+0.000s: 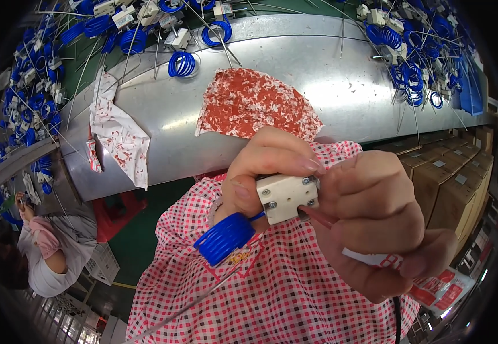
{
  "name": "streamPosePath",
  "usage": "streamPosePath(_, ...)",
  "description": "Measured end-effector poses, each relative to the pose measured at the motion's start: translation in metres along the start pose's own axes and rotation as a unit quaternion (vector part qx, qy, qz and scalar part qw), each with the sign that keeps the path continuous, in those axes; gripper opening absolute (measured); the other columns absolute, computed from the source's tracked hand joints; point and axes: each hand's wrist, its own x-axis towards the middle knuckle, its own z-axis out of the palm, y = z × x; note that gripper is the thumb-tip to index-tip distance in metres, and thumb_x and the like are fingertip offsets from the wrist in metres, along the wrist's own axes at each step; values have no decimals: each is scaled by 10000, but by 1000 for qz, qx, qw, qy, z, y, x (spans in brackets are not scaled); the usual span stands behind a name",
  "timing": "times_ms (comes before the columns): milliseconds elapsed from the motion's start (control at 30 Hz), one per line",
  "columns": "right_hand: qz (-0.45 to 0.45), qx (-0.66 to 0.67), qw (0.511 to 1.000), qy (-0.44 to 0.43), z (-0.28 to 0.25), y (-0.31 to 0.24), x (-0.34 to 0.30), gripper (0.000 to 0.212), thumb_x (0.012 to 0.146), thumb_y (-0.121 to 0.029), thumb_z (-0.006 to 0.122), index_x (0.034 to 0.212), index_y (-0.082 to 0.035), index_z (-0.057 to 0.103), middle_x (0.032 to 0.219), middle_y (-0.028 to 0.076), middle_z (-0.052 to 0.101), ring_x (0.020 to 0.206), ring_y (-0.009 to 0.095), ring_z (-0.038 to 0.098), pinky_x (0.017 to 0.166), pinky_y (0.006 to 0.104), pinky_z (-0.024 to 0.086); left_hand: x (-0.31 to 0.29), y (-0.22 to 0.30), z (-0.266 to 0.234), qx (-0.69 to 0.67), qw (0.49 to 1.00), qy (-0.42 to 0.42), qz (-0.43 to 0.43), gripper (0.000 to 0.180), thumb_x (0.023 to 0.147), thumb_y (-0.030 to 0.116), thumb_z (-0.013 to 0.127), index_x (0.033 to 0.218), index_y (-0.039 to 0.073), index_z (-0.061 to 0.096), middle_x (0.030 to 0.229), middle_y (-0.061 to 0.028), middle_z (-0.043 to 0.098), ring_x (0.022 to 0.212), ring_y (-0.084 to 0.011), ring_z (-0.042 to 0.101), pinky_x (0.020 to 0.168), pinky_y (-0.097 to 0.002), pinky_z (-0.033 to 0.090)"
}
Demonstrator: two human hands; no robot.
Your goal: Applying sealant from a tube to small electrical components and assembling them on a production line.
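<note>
Close in front of my chest, my left hand (269,157) grips a capillary thermostat by its white block (288,199), which has several screws on its face. A tight blue coil (224,238) hangs from the block's left side, and a thin metal rod (197,312) runs down to the lower left. My right hand (375,212) is closed around a red-and-white squeeze tube (446,289); its body sticks out below the fingers. A reddish tip (319,217) shows between that hand and the block's lower right corner. The right fingertips are partly hidden.
A red-stained sheet (260,103) and a white stained cloth (120,129) lie on the metal bench (169,143). Blue-coiled thermostats (183,63) are heaped at the back and both sides. Cardboard boxes (455,178) stand right; another person (54,252) sits left.
</note>
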Motion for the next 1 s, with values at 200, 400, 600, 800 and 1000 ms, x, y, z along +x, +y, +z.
streamPosePath(200,16,-75,996,41,9,-6,-5,242,891,-310,362,949,-76,374,518,22,459,343,118,336,344,263,359,-2,-2,-5,54,998,-14,12,683,903,512,125,989,-13,553,950,-132,512,822,-169,513,735,-282,426)
streamPosePath(400,-17,-26,998,45,5,-1,-4,206,877,-280,394,923,-81,378,510,17,462,341,104,330,331,247,309,-1,0,4,10,1000,1,-11,651,915,486,149,967,-18,558,922,-134,522,818,-172,506,739,-282,417)
streamPosePath(600,-23,10,998,62,6,4,-2,184,855,-261,429,898,-86,390,507,12,482,328,86,298,323,223,244,0,-1,5,-39,999,23,-18,613,922,455,175,953,-26,554,907,-142,525,797,-173,507,726,-280,417)
streamPosePath(800,-29,35,995,84,12,9,-3,184,851,-256,436,898,-84,389,501,11,473,334,78,292,333,226,192,-1,-2,4,-71,996,54,-9,608,922,454,176,955,-28,546,895,-152,526,777,-172,513,712,-277,421)
streamPosePath(1000,-21,61,994,88,7,5,5,189,845,-241,458,897,-75,384,492,30,468,329,102,348,304,239,268,7,-7,6,-57,997,32,28,518,889,445,350,976,-34,526,888,-154,530,789,-193,525,703,-287,433)
